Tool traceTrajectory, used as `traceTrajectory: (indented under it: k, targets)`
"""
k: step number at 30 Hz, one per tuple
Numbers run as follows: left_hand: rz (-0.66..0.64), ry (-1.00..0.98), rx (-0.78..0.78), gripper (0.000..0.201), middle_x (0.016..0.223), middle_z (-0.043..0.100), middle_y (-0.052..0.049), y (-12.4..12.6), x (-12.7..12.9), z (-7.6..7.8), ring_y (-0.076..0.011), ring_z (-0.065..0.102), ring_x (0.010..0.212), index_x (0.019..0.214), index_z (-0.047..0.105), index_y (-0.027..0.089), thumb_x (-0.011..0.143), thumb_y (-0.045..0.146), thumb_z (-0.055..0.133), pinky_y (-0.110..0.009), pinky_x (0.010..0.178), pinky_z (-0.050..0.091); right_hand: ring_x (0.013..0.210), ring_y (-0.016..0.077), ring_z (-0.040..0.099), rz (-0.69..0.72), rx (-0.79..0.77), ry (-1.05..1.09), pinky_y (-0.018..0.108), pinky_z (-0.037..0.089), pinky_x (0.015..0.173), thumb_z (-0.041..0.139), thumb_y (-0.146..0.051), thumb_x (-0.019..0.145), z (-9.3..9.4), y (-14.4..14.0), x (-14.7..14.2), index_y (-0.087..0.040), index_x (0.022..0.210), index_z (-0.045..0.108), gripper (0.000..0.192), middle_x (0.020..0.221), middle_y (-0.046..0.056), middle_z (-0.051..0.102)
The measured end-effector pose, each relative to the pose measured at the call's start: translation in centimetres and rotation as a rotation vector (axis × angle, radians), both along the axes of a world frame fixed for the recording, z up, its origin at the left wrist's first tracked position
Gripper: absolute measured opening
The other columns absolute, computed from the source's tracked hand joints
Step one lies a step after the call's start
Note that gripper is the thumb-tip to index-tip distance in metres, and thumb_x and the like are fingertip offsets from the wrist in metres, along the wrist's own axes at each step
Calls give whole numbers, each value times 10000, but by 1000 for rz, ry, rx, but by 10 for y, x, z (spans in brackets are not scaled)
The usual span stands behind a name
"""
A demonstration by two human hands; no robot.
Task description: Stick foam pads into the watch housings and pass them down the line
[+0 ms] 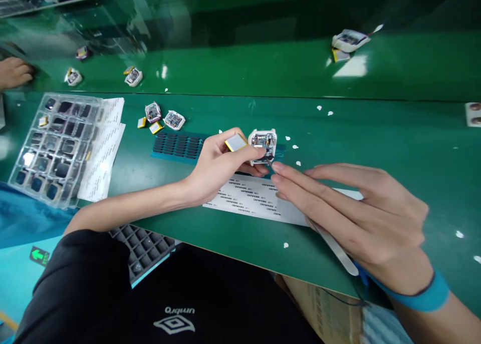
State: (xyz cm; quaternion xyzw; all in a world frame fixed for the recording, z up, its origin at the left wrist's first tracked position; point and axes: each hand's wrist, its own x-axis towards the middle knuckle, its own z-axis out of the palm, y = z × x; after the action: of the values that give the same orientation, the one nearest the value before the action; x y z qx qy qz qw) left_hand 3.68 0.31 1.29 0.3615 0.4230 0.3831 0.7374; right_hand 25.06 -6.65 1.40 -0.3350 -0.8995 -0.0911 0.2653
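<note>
My left hand (pixel 214 168) grips an opened white smartwatch case (pixel 263 137), its circuit board facing up. The thumb presses on the case's lower part. A silver battery with yellow edges (pixel 236 142) rests against the fingers, left of the case. In my right hand (pixel 364 219) are slim metal tweezers (pixel 338 254), closed between the fingers, with the thin tip at the case's lower edge by my left thumb. Beneath both hands lies a white printed paper sheet (pixel 248 196). A blue sheet of black strips (pixel 176 146) is partly covered by my left hand.
Two opened watch cases (pixel 175 119) with batteries lie to the left. A clear compartment tray (pixel 56 148) of watch parts stands further left, over white paper (pixel 101 158). More cases (pixel 349 41) sit along the green strip behind. Another person's hand (pixel 15 72) shows at far left.
</note>
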Motion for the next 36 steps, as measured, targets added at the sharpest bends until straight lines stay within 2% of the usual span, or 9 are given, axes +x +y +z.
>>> traceTrajectory:
  k: [5,11,15,18,24,28,31,34,36]
  targets:
    - [0,23,24,287,601,658,48,0,0,-2,-106,709,582,646,540,170,789,128,785,-236,619,609,1036,338,764,16,-68,22,517,613,895,655,-17,969,1,-2,3,-111,1550,535,601,1357,77,725]
    - [-2,91,90,444,565,629,73,-3,3,-7,-105,694,586,648,519,181,718,305,939,-248,627,610,1052,332,770,10,-139,77,506,611,892,698,-5,940,-2,-4,-1,-136,1518,577,604,1312,86,763]
    - [12,82,151,310,657,686,67,-3,2,-13,-117,736,632,803,612,177,774,280,903,-253,641,629,1060,306,774,-51,-176,159,460,639,806,759,-13,908,-5,-3,-5,-231,1587,517,753,1302,60,773]
    - [-3,86,134,228,721,735,51,0,1,-15,-116,754,629,969,646,174,846,210,835,-244,633,638,1058,293,778,-98,-183,237,447,647,837,761,15,893,-4,-2,-7,-249,1611,489,812,1304,79,774]
    - [-20,86,88,166,723,739,52,-2,-1,-11,-121,777,666,967,623,179,892,173,772,-234,663,652,1061,316,774,-75,-190,192,468,657,808,768,7,887,-6,1,-5,-286,1642,437,874,1285,66,782]
    - [-61,105,117,259,787,761,34,-2,0,-14,-146,789,720,1013,617,187,840,217,807,-285,730,660,1060,302,776,-79,-157,206,463,655,810,756,1,904,-7,4,-3,-330,1648,416,883,1291,44,780]
    - [-103,244,285,346,790,760,13,32,-10,-16,-171,759,676,1058,627,203,781,262,825,-322,676,622,1037,300,780,-97,-119,199,454,644,818,766,14,890,-3,3,-1,-281,1631,455,857,1254,62,793]
    - [99,633,660,351,786,729,12,105,-42,-17,-210,694,696,1065,677,278,747,316,818,-380,655,543,1044,305,780,-102,-75,172,445,638,810,784,14,873,1,0,1,-274,1643,435,893,1252,58,793]
    - [198,950,825,248,793,701,-8,159,-68,-21,-288,662,910,881,700,315,666,264,814,-440,795,498,1051,305,780,-84,-44,161,449,641,821,795,-1,869,0,0,2,-284,1652,417,914,1277,42,783]
